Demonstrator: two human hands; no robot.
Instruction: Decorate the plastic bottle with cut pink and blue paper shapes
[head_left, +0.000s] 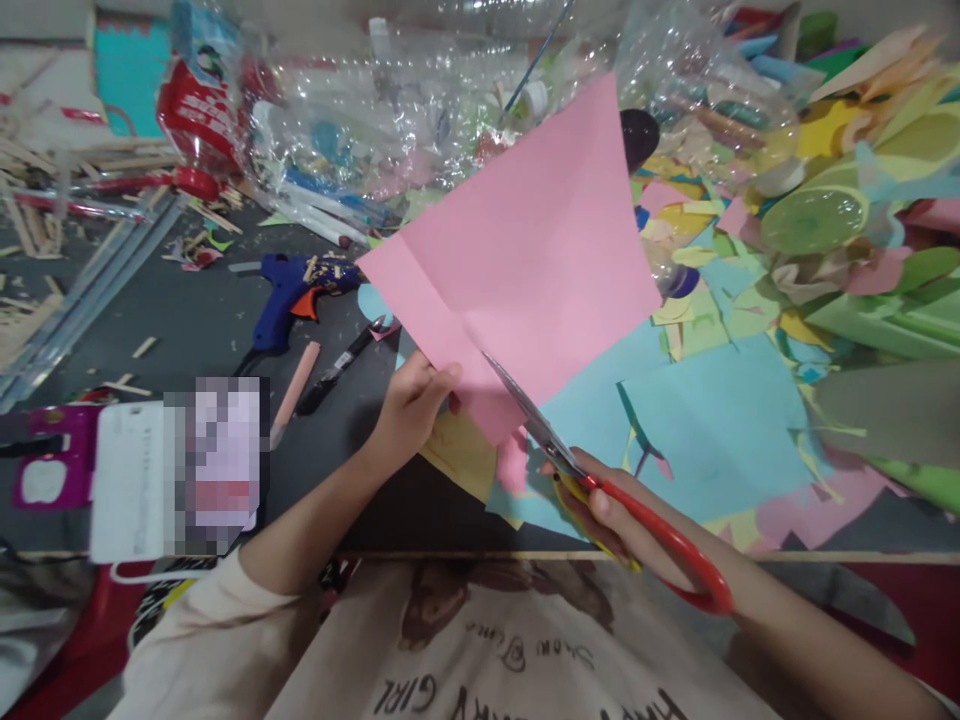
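Many coloured papers [720,390] are cluttering a dark tabletop [214,310].
Above it, the left hand [409,405] is pinching a pink sheet [540,240], the right hand [626,525] is gripping scissors [551,445] across its edge; a red-capped bottle [201,125] is resting farther back.

This looks to me like a craft workroom: paper offcuts [686,222], wooden sticks [31,215] and plastic bottles [201,120] crowd the desk [206,335], a blue glue gun [277,298] lies here, and red-handled scissors [553,446] are out.
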